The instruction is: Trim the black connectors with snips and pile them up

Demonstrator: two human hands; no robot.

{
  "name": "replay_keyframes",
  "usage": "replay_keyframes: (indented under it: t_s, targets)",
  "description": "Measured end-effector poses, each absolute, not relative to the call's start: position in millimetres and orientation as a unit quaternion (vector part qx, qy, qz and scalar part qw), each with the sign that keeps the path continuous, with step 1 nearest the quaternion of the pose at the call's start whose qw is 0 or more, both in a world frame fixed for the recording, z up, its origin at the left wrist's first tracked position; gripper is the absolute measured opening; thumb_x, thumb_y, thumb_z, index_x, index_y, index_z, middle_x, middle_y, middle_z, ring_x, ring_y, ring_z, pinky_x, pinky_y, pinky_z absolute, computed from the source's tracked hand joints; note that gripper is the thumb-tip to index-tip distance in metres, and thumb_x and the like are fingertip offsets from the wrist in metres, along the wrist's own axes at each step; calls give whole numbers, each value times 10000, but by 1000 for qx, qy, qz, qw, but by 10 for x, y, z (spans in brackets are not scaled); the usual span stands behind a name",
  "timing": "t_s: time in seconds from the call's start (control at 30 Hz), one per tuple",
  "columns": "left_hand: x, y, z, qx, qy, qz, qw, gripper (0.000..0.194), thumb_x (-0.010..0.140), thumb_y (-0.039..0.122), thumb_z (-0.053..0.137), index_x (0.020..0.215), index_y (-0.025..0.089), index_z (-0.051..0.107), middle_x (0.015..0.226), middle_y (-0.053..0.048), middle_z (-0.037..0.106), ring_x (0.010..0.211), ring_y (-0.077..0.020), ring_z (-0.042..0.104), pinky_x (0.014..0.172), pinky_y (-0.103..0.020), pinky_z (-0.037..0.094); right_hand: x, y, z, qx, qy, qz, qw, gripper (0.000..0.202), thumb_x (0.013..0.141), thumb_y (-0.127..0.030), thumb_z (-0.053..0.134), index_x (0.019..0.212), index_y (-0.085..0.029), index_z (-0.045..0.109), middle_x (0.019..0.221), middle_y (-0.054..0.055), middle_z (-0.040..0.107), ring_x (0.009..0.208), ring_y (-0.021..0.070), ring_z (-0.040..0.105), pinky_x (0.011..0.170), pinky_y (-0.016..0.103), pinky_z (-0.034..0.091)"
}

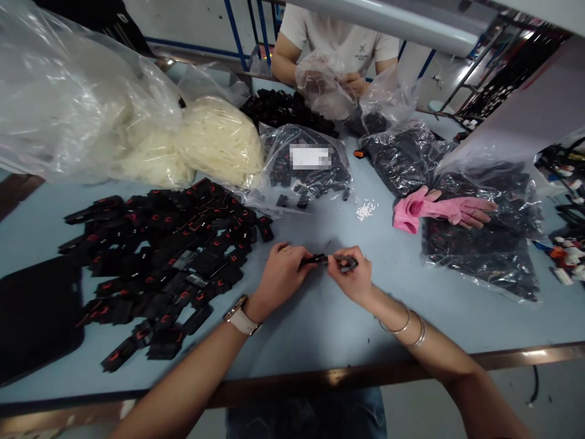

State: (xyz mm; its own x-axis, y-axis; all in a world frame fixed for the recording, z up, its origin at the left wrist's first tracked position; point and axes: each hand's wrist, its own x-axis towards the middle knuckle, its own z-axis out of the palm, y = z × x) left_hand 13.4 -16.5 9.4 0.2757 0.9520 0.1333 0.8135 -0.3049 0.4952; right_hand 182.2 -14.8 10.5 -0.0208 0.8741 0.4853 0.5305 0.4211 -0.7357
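The hands are together over the surface: the left hand grips a small black part, and the right hand is closed around a dark, slim tool whose end meets or nearly meets that part; the contact is too small to tell. The part is held between the two hands, just above the surface. Beyond them lies a scatter of small white pieces. To the left spreads a heap of black housings, many with red marks, beside a black tray-like object. To the right, a pink glove lies against bags of dark parts. Farther back, bags of cream-coloured pieces stand left of a co-worker in a white shirt, handling clear plastic.
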Motion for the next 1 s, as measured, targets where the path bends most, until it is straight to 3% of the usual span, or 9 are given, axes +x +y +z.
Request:
replay_keyframes:
  t_s: [0.33, 0.57, 0.73, 0.8, 0.9, 1.0]
  targets:
    - [130, -160, 102, 781, 563, 209, 172, 73, 819, 265, 627, 821, 192, 617, 764, -24, 694, 757, -202, 643, 947, -454, 404, 1849, -136, 142, -536, -660, 278, 447, 224, 786, -408, 577, 725, -232, 453, 598, -6, 632, 467, 110, 595, 411, 202, 462]
    - [134, -152, 73, 781, 562, 211, 170, 68, 834, 257, 596, 807, 195, 605, 763, -23, 693, 754, -197, 639, 947, -456, 395, 1800, -144, 147, -535, -674, 279, 427, 195, 755, -383, 599, 725, -237, 475, 560, -28, 609, 472, 112, 594, 439, 209, 475]
    - [138, -165, 105, 783, 560, 209, 173, 67, 831, 260, 593, 837, 195, 607, 770, -18, 684, 766, -198, 635, 943, -443, 388, 1847, -62, 136, -527, -544, 399, 517, 299, 754, -412, 620, 725, -241, 376, 568, -46, 586, 397, 104, 563, 384, 214, 452]
    - [144, -185, 137, 791, 555, 207, 153, 128, 840, 234, 562, 953, 203, 613, 821, -25, 686, 802, -202, 628, 942, -443, 377, 1888, 5, 139, -517, -507, 442, 529, 343, 742, -422, 635, 720, -242, 344, 547, -65, 570, 358, 91, 525, 363, 209, 433]
    - [149, -213, 196, 818, 541, 175, 89, 260, 853, 234, 520, 1101, 234, 597, 854, -44, 673, 852, -233, 607, 911, -461, 370, 1958, 101, 155, -518, -512, 487, 482, 359, 710, -433, 667, 724, -234, 369, 493, -86, 539, 334, 87, 490, 336, 200, 402]
    - [121, -208, 251, 823, 550, 138, 35, 216, 888, 343, 495, 994, 230, 645, 813, -66, 648, 836, -253, 587, 870, -470, 378, 2022, 148, 172, -531, -543, 512, 401, 334, 698, -444, 667, 720, -225, 416, 462, -95, 514, 312, 87, 458, 308, 199, 359]
